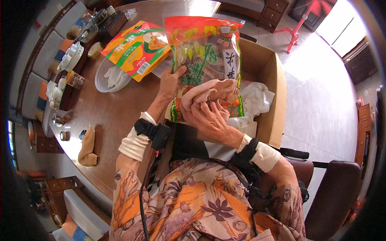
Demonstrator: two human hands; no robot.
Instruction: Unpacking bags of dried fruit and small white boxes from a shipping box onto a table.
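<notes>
A large printed plastic food bag (197, 61), clear in the middle with a red top band, is held up before me. My left hand (170, 81) grips its left edge, thumb on the front and fingers hidden behind. With my right hand (209, 119) I press a bunched pink cloth (211, 90) against the bag's lower front. Behind and right of the bag stands an open cardboard box (277, 99) with crumpled white plastic wrapping (256, 98) inside. To the left, a yellow and orange food pouch (135, 51) overlaps a clear plastic bowl (100, 81) containing white crumpled material (116, 76).
On the wooden table (114, 111) lie a tan cloth (88, 149) and a small round container (64, 136). Along its left side stand a lidded jar (75, 79) and white teaware (72, 55). A dark chair (334, 183) is at my right.
</notes>
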